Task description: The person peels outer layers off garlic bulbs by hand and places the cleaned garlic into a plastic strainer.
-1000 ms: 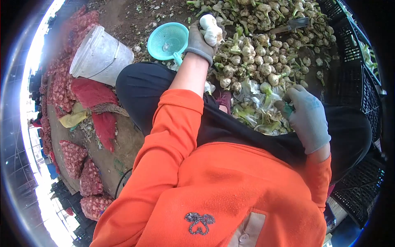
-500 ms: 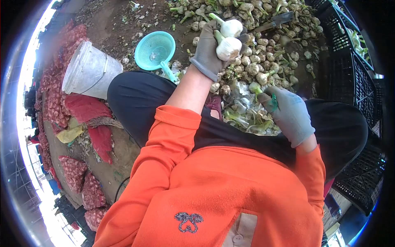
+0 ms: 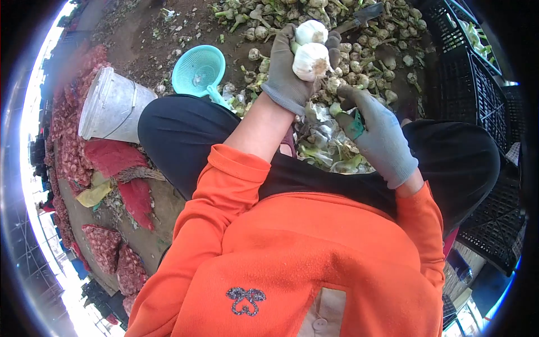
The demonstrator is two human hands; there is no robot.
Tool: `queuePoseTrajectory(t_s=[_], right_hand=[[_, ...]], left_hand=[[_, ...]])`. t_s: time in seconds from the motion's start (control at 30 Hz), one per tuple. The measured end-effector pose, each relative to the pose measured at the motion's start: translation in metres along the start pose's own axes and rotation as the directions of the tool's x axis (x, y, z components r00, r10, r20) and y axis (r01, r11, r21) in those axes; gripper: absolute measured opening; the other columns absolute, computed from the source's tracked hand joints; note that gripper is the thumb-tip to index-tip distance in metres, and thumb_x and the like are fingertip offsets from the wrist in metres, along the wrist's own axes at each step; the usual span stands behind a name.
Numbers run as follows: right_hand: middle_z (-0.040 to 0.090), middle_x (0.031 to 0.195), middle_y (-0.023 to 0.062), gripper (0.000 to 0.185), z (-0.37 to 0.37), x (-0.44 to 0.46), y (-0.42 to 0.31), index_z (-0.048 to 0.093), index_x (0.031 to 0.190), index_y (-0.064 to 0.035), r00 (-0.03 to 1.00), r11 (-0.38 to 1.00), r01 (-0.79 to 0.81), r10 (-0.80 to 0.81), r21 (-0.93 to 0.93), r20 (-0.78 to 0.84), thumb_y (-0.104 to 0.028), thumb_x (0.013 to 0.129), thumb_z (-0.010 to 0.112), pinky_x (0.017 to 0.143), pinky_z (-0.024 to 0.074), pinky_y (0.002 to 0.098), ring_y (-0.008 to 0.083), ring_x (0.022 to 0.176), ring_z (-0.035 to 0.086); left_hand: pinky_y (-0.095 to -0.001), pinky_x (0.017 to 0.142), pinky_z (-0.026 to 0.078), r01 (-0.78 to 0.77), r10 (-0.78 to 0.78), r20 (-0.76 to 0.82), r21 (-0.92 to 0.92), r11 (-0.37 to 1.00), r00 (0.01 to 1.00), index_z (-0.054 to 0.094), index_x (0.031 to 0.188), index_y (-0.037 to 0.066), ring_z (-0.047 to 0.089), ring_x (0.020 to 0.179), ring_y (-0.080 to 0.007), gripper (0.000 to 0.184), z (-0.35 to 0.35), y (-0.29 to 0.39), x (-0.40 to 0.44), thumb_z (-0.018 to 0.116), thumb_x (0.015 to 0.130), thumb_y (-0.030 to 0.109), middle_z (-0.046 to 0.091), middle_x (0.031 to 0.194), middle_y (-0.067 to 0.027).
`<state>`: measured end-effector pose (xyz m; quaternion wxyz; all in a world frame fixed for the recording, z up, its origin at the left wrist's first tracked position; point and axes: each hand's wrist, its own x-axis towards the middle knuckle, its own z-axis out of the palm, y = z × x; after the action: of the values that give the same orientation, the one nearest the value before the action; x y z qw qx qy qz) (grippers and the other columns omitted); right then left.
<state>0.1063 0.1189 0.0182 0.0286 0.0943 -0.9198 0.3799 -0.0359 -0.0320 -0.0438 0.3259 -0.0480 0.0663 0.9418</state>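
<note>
My left hand, in a grey-brown glove, is wrapped round two peeled white garlic bulbs, an upper one and a lower one. To its lower right, my right hand wears a pale grey glove with green on the thumb. Its thumb and fingers are apart, near a small pale-green round piece; no held object shows between them. Loose garlic skins and leaves lie between my legs, below both hands. Beyond the hands spreads a heap of untrimmed garlic.
A turquoise strainer and a white bucket stand at the left. Red net bags of garlic lie farther left, near red cloth. A bladed tool rests on the heap. Black crates line the right.
The left hand has come lower and nearer the right hand, still holding the bulbs. The right hand has moved left, and its fingers have spread. The whole view has shifted.
</note>
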Motion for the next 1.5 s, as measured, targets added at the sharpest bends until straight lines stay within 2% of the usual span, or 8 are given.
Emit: queuePoseTrajectory(t_s=[0.37, 0.47, 0.6, 0.7, 0.83, 1.03, 1.2, 1.5], right_hand=[[0.062, 0.092, 0.0186, 0.027, -0.016, 0.007, -0.023, 0.061, 0.109, -0.0024, 0.989, 0.995, 0.066, -0.055, -0.077, 0.136, -0.017, 0.086, 0.063, 0.074, 0.0481, 0.0437, 0.0375, 0.085, 0.061], [0.062, 0.091, 0.0184, 0.027, -0.019, 0.010, -0.029, 0.061, 0.109, -0.0026, 0.978, 0.993, 0.068, -0.046, -0.098, 0.205, -0.017, 0.086, 0.063, 0.073, 0.0476, 0.0438, 0.0372, 0.084, 0.061], [0.062, 0.092, 0.0181, 0.028, -0.025, 0.009, -0.033, 0.061, 0.108, -0.0025, 0.966, 0.988, 0.076, -0.040, -0.134, 0.254, -0.016, 0.084, 0.063, 0.074, 0.0476, 0.0434, 0.0370, 0.085, 0.061], [0.063, 0.093, 0.0174, 0.029, -0.034, 0.009, -0.031, 0.062, 0.110, -0.0008, 0.970, 0.995, 0.015, 0.010, -0.102, 0.241, -0.011, 0.083, 0.063, 0.075, 0.0484, 0.0387, 0.0349, 0.084, 0.062], [0.063, 0.095, 0.0172, 0.029, -0.037, 0.012, -0.017, 0.062, 0.110, 0.0017, 0.980, 0.984, 0.022, 0.013, -0.175, 0.198, -0.007, 0.083, 0.063, 0.076, 0.0487, 0.0349, 0.0333, 0.084, 0.062], [0.064, 0.093, 0.0169, 0.028, -0.032, 0.025, -0.017, 0.062, 0.109, 0.0001, 0.964, 0.983, -0.042, 0.087, -0.179, 0.250, -0.008, 0.082, 0.064, 0.080, 0.0482, 0.0385, 0.0351, 0.085, 0.062], [0.065, 0.095, 0.0163, 0.028, -0.032, 0.025, -0.007, 0.063, 0.108, -0.0034, 0.967, 0.979, -0.034, 0.083, -0.200, 0.242, -0.013, 0.081, 0.065, 0.075, 0.0483, 0.0418, 0.0370, 0.085, 0.061], [0.064, 0.096, 0.0161, 0.028, -0.033, 0.020, -0.008, 0.063, 0.108, -0.0036, 0.951, 0.977, -0.105, 0.153, -0.186, 0.267, -0.015, 0.082, 0.065, 0.077, 0.0475, 0.0418, 0.0369, 0.088, 0.061]], left_hand=[[-0.0490, 0.082, 0.056, -0.203, 0.207, 0.100, -0.053, 0.978, 0.973, 0.058, 0.112, 0.004, 0.065, 0.089, -0.0343, 0.049, -0.059, 0.075, 0.014, 0.044, 0.094, 0.048, 0.065, 0.101, -0.0160], [-0.0478, 0.080, 0.057, -0.260, 0.271, -0.085, 0.128, 0.957, 0.959, 0.059, 0.109, 0.004, 0.065, 0.087, -0.0339, 0.049, -0.080, 0.099, 0.016, 0.043, 0.093, 0.048, 0.065, 0.099, -0.0153], [-0.0436, 0.073, 0.058, -0.554, 0.556, -0.441, 0.148, 0.819, 0.704, 0.058, 0.108, 0.007, 0.065, 0.087, -0.0274, 0.044, -0.116, 0.139, 0.028, 0.043, 0.090, 0.045, 0.065, 0.101, -0.0125], [-0.0453, 0.070, 0.057, -0.629, 0.558, -0.529, 0.056, 0.775, 0.640, 0.051, 0.116, 0.009, 0.063, 0.087, -0.0312, 0.051, -0.155, 0.173, 0.021, 0.033, 0.093, 0.051, 0.058, 0.106, -0.0148], [-0.0460, 0.087, 0.051, -0.611, 0.629, -0.659, 0.312, 0.728, 0.413, 0.051, 0.119, 0.014, 0.060, 0.108, -0.0254, 0.053, -0.175, 0.194, 0.007, 0.030, 0.094, 0.055, 0.057, 0.120, -0.0090], [-0.0478, 0.081, 0.054, -0.637, 0.685, -0.587, 0.340, 0.692, 0.432, 0.053, 0.118, 0.014, 0.063, 0.097, -0.0293, 0.047, -0.192, 0.202, -0.001, 0.033, 0.092, 0.048, 0.060, 0.115, -0.0097], [-0.0476, 0.074, 0.056, -0.592, 0.618, -0.256, 0.178, 0.786, 0.744, 0.057, 0.109, 0.007, 0.064, 0.083, -0.0302, 0.043, -0.197, 0.194, 0.010, 0.038, 0.087, 0.039, 0.063, 0.098, -0.0134], [-0.0428, 0.073, 0.056, -0.469, 0.747, -0.382, 0.601, 0.648, 0.544, 0.055, 0.108, 0.009, 0.063, 0.084, -0.0258, 0.034, -0.188, 0.179, 0.021, 0.049, 0.081, 0.029, 0.061, 0.097, -0.0084]])
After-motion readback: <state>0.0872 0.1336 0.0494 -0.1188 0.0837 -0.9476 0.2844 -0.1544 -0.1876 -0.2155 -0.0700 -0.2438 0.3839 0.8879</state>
